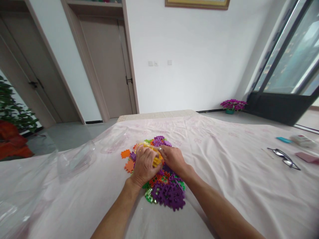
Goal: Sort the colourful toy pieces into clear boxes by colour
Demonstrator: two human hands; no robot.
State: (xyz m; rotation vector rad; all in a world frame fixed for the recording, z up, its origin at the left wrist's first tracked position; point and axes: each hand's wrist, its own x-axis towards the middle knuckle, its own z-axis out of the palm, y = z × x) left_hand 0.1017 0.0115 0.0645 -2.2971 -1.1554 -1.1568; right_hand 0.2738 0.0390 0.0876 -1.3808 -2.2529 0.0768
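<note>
A heap of flat plastic interlocking pieces (pixel 167 192) in purple, orange, green and yellow lies on a pale pink sheet (pixel 224 172). My left hand (pixel 144 165) is curled round a cluster of yellow pieces (pixel 157 160) on top of the heap. My right hand (pixel 173 158) pinches the same yellow cluster from the right side, fingers closed. Both hands touch each other above the heap. Loose orange pieces (pixel 126 153) lie just left of my left hand.
A clear plastic bag (pixel 74 159) lies on the sheet to the left. Glasses (pixel 284 158), a teal item (pixel 284 140), a small box (pixel 302 140) and a pink card (pixel 307 157) sit at the right. Doors, a plant and a flower pot (pixel 233 106) stand beyond.
</note>
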